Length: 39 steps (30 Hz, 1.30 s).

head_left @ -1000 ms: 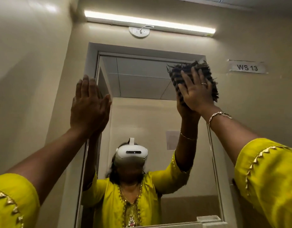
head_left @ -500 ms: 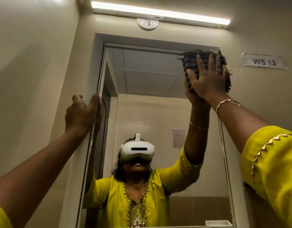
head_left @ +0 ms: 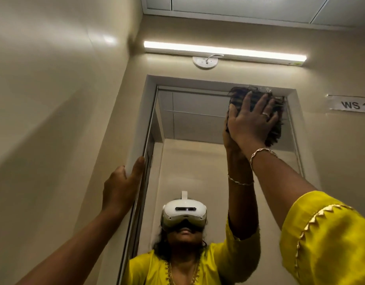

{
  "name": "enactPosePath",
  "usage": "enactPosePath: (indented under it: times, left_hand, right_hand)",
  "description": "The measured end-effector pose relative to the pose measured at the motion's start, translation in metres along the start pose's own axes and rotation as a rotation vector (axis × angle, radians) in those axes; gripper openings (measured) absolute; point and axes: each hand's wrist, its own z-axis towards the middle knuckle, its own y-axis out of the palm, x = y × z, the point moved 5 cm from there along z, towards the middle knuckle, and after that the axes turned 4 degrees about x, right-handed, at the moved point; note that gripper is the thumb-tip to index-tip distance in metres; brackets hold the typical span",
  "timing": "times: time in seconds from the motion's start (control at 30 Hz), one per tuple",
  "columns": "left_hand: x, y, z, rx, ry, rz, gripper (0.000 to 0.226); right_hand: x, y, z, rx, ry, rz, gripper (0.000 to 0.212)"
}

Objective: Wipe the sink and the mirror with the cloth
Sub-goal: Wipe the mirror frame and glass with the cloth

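The right hand (head_left: 249,124), fingers spread flat, presses the dark shaggy cloth (head_left: 257,112) against the wall mirror's (head_left: 198,157) top right corner to wipe it, while the left hand (head_left: 121,188) grips the mirror's pale frame (head_left: 136,140), likely for balance.

— The cloth (head_left: 276,128)?
— Dark, shaggy, rough fabric with frayed edges.
— And the mirror (head_left: 198,124)?
— Smooth, glossy glass. Walls (head_left: 54,99) are smooth with a soft sheen; the bracelet (head_left: 261,153) is shiny metal.

surface: wall-mounted mirror (head_left: 198,128) | on it: dark cloth (head_left: 278,128) pressed flat at upper right corner
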Motion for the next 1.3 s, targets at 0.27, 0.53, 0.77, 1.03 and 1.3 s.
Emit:
enactPosePath:
  times: [0.27,0.53,0.77,1.03,1.3]
  left_hand:
    - [-0.007,0.000,-0.001,-0.009,-0.018,-0.045,0.062]
    - [-0.001,-0.001,-0.004,0.042,0.049,-0.042,0.046]
    - [0.005,-0.003,-0.008,0.075,0.079,-0.020,0.045]
    - [0.009,-0.004,-0.009,0.043,0.047,-0.007,0.051]
    - [0.015,-0.006,-0.013,0.078,0.073,0.037,0.053]
  right_hand:
    - [-0.082,0.007,-0.028,-0.026,-0.167,0.036,0.061]
    - [-0.144,0.018,-0.044,-0.115,-0.316,0.070,0.061]
    - [-0.154,0.020,-0.051,-0.162,-0.616,0.063,0.057]
    - [-0.091,0.012,-0.052,-0.167,-0.674,0.038,0.058]
    - [0.016,-0.002,-0.021,-0.154,-0.487,-0.034,0.068]
